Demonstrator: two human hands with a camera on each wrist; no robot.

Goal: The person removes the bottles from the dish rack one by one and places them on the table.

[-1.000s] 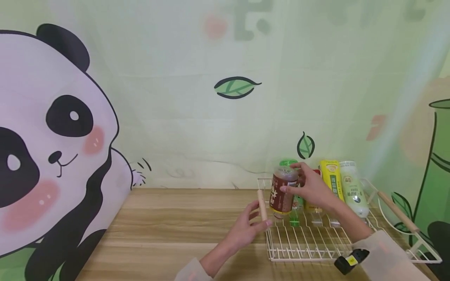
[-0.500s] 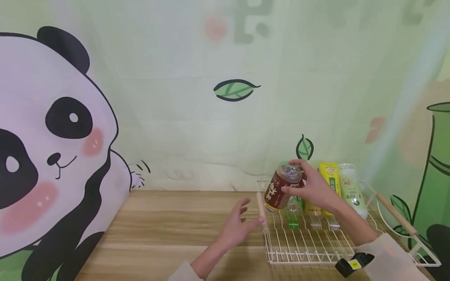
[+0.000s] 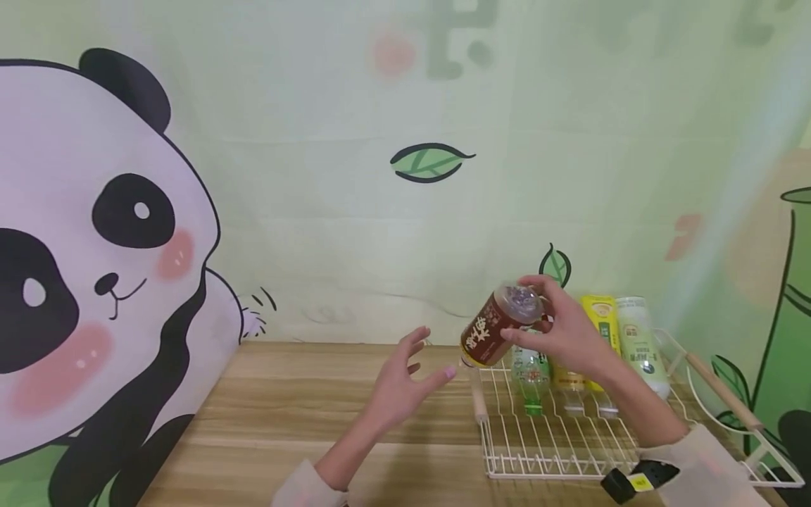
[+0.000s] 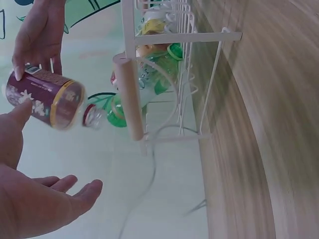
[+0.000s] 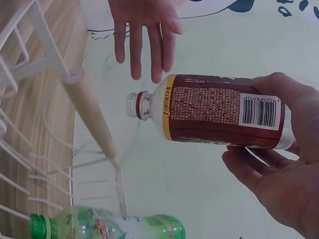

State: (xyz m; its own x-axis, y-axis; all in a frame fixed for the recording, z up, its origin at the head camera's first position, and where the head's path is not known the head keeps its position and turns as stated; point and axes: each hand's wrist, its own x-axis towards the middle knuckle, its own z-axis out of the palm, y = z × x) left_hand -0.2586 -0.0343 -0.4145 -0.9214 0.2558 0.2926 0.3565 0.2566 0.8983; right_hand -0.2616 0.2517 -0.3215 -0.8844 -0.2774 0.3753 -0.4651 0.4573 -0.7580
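My right hand [image 3: 560, 334] grips a clear plastic bottle with a dark red label [image 3: 491, 331] near its base. The bottle is upside down and tilted, its neck pointing down to the left, above the rack's left wooden handle [image 3: 478, 394]. In the right wrist view, the bare neck [image 5: 139, 105] carries a red ring and no cap, and a barcode shows on the label. Left of the bottle, my left hand [image 3: 405, 384] is held with fingers spread and thumb apart, holding nothing. The left wrist view shows this hand [image 4: 45, 199] below the bottle [image 4: 47, 97], apart from it.
A white wire rack [image 3: 538, 468] stands on the wooden table [image 3: 285, 408]. Inside it, a green bottle [image 3: 532, 373] stands neck down, beside a yellow package [image 3: 600, 317] and a pale green-white bottle [image 3: 640, 345]. A second wooden handle [image 3: 722, 387] is on the rack's right side.
The red-labelled bottle has moved left and tilted further, out over the rack's left side. My left hand has come away from the wooden handle and shifted left and up.
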